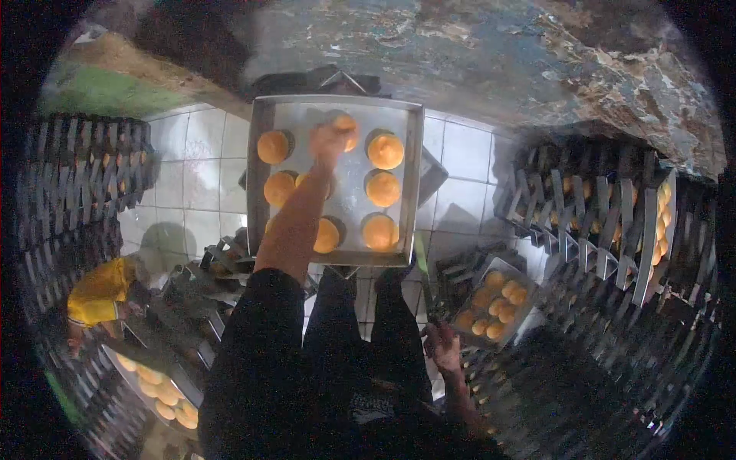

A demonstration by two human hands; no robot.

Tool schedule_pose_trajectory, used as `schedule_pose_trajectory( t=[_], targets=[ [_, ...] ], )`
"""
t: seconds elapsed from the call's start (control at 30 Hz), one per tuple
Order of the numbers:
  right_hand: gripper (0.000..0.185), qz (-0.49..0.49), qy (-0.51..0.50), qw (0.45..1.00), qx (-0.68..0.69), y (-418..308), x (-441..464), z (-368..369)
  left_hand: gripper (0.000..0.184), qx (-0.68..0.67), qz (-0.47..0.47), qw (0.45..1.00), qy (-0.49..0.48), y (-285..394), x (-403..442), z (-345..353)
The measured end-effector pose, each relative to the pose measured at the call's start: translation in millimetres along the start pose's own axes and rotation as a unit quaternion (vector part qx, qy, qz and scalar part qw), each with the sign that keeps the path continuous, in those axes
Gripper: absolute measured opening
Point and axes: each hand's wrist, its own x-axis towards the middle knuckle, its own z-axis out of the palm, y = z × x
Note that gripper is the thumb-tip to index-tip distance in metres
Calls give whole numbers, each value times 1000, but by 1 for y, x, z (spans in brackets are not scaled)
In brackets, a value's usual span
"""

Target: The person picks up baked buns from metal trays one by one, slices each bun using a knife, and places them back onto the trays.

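A square metal baking tray [414,176] with round golden buns lies in front of me. My left hand [328,144] reaches over it, blurred, with its fingers on a bun [345,132] near the far side. Other buns, such as one at the right [383,188] and one at the left [273,146], sit in rows on the tray; my forearm hides part of the left ones. Low at my right side, my right hand [443,349] hangs with its fingers loosely apart. Close to its fingertips ends a thin greenish strip [421,254] whose kind is unclear.
Another tray of buns [494,303] rests low at the right. Stacked dark trays [583,207] stand on the right, with more stacks [84,169] on the left. A person in a yellow shirt [100,291] bends at the left, near a bun tray [157,391]. A rough wall [460,54] rises ahead.
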Motion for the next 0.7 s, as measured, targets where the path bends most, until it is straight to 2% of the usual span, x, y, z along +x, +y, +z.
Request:
schedule_pose_trajectory(
  t=[0.07, 0.13, 0.17, 0.2, 0.27, 0.33, 0.37, 0.4, 0.43, 0.47, 0.53, 0.6, 0.63, 0.67, 0.7],
  targets=[
    [23, -46, 3, 999, -6, 16, 10, -5, 54, -16, 47, 999, -2, -16, 6, 20],
    [24, -70, -4, 997, -34, -29, 17, -3, 52, -32, 97, 995, -4, -33, 8, 40],
    [26, -83, -6, 995, -48, -62, 20, -3, 45, -219, 124, 968, -17, -38, 3, 46],
    [27, -95, -11, 994, -60, -96, 20, -1, 38, -394, 147, 907, -30, -38, -6, 45],
    [29, -117, -17, 991, -66, -162, 9, 3, 35, -411, 181, 893, 8, -24, -32, 34],
    [28, -92, -60, 993, 44, -223, -3, 2, 32, -424, 224, 876, 49, 11, -62, 14],
    [33, -180, -69, 981, 20, -221, 1, 2, 33, -576, 137, 806, -22, 37, -85, -2],
    [33, -195, -72, 978, 28, -224, 2, 5, 35, -703, 45, 704, -96, 58, -107, -19],
    [35, -207, -62, 975, 47, -231, 1, 10, 39, -743, 36, 642, -188, 69, -126, -34],
    [38, -217, -55, 972, 66, -236, -2, 12, 39, -738, 49, 647, -184, 85, -143, -44],
    [41, -224, -78, 969, 64, -251, -12, 11, 43, -768, 42, 632, -94, 117, -177, -51],
    [42, -274, -85, 958, 27, -260, -22, 9, 41, -771, 93, 620, -113, 142, -199, -58],
    [44, -208, -96, 973, 27, -266, -32, 6, 41, -785, 99, 605, -86, 154, -206, -58],
    [44, -217, -100, 971, 30, -266, -37, 4, 40, -799, 105, 588, -62, 163, -214, -60],
    [45, -250, -92, 964, 26, -266, -41, 0, 38, -791, 112, 595, -84, 171, -224, -65]
  ],
)
